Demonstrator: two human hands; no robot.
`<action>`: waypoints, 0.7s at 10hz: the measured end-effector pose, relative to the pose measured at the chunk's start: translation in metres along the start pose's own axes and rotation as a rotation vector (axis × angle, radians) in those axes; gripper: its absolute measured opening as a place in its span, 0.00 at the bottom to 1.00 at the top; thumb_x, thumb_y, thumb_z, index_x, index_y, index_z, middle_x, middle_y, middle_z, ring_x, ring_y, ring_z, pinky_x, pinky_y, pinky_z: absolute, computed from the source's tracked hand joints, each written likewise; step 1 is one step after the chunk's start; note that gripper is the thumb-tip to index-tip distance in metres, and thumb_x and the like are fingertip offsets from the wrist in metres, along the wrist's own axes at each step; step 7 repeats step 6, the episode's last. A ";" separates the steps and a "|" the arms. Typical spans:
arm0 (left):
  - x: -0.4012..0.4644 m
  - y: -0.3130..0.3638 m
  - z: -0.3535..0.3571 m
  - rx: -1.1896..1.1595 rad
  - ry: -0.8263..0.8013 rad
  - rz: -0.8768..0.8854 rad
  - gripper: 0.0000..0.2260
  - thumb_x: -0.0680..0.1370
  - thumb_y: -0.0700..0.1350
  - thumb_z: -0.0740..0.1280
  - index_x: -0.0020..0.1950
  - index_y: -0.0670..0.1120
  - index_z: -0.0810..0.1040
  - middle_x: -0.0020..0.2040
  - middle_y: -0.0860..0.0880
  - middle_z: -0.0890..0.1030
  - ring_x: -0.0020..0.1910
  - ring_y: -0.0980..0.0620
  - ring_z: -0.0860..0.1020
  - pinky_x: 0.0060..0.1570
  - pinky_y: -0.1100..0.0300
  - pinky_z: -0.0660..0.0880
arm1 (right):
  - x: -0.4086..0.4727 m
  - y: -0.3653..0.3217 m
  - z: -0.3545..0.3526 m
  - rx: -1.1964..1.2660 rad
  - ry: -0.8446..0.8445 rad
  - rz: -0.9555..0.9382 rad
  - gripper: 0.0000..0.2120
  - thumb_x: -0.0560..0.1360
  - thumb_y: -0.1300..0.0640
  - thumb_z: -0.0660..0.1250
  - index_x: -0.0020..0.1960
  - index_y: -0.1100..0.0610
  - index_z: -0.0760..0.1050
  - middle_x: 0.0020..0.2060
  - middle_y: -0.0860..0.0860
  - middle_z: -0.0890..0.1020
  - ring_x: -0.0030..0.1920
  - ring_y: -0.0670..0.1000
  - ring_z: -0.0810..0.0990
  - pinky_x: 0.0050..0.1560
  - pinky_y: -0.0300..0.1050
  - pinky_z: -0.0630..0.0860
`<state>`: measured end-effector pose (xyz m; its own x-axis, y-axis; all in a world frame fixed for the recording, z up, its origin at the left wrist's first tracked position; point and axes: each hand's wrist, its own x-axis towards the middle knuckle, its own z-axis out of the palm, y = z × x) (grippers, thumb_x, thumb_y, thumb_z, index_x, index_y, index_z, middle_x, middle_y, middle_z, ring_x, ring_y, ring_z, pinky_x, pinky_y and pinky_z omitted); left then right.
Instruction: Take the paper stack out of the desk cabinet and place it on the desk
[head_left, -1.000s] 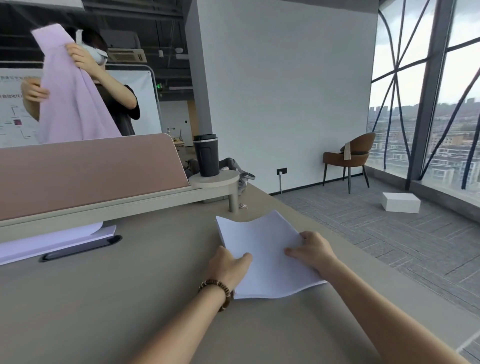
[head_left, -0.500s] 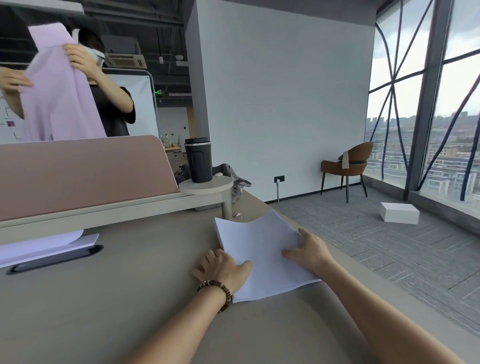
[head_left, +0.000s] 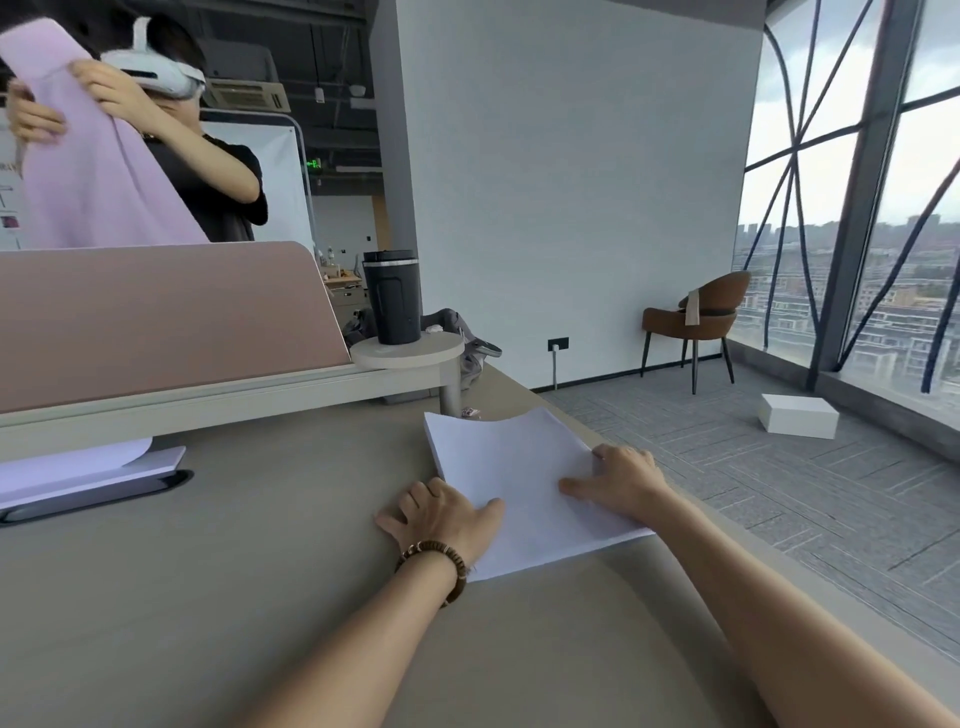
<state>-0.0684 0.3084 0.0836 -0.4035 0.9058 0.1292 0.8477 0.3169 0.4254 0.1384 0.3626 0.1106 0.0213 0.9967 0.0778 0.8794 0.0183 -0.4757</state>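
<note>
White sheets made up the one paper stack (head_left: 524, 483), which lay flat on the beige desk (head_left: 208, 597) at centre frame, its far edge slightly curled. The left hand (head_left: 441, 517) rested beside its near-left corner, fingers loosely spread, thumb on the paper, gripping nothing. The right hand (head_left: 618, 483) pressed flat on the right edge, fingers extended, probably to square and steady the sheets. Two hands, one stack; one black tumbler (head_left: 392, 296) stood on a round shelf behind.
</note>
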 end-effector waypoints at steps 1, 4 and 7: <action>0.000 -0.001 0.001 0.035 -0.026 0.014 0.34 0.70 0.66 0.53 0.67 0.45 0.68 0.67 0.46 0.68 0.72 0.45 0.61 0.70 0.39 0.52 | -0.002 -0.001 0.004 -0.062 0.043 0.009 0.28 0.66 0.33 0.66 0.55 0.54 0.76 0.57 0.55 0.77 0.64 0.61 0.68 0.61 0.53 0.66; -0.005 -0.001 -0.011 -0.100 -0.053 -0.010 0.40 0.69 0.70 0.53 0.70 0.42 0.67 0.67 0.46 0.70 0.72 0.45 0.63 0.71 0.38 0.51 | -0.012 -0.010 -0.001 -0.331 0.105 -0.051 0.30 0.67 0.32 0.58 0.56 0.54 0.76 0.56 0.55 0.77 0.59 0.58 0.70 0.52 0.54 0.61; -0.012 -0.015 -0.030 -0.252 -0.067 0.038 0.32 0.70 0.67 0.60 0.65 0.47 0.67 0.68 0.45 0.70 0.71 0.42 0.65 0.71 0.43 0.59 | -0.022 -0.015 -0.012 -0.347 0.288 -0.094 0.37 0.70 0.31 0.55 0.71 0.52 0.66 0.65 0.56 0.74 0.65 0.60 0.70 0.61 0.58 0.62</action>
